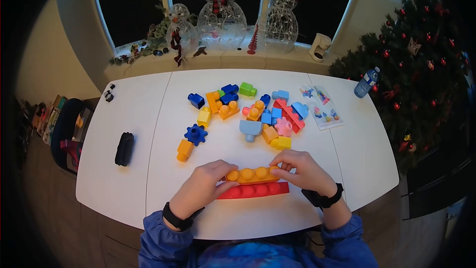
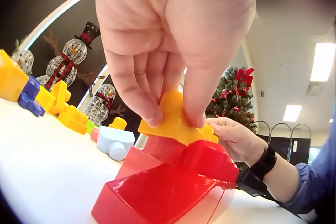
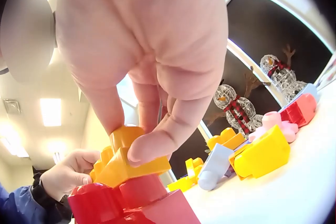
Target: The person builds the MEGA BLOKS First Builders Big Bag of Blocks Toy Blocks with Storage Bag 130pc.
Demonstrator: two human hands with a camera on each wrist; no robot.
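Observation:
A long orange building brick (image 1: 254,175) with a row of round studs is held by both hands, one at each end. My left hand (image 1: 204,186) pinches its left end between thumb and fingers. At the right end, the thumb and fingers of my right hand (image 1: 303,169) grip it. Directly below lies a long red brick (image 1: 255,190) on the table, its studs facing up. In the left wrist view the orange brick (image 2: 176,121) sits close over the red brick's studs (image 2: 207,161), slightly tilted. The right wrist view shows the same orange brick (image 3: 134,169) overlapping a red stud.
Loose bricks in several colours lie farther back, among them a light blue one (image 1: 251,128), a dark blue gear-shaped piece (image 1: 196,134) and an orange one (image 1: 185,150). A picture sheet (image 1: 322,106), a water bottle (image 1: 367,83) and a black case (image 1: 124,149) rest on the white table (image 1: 114,183).

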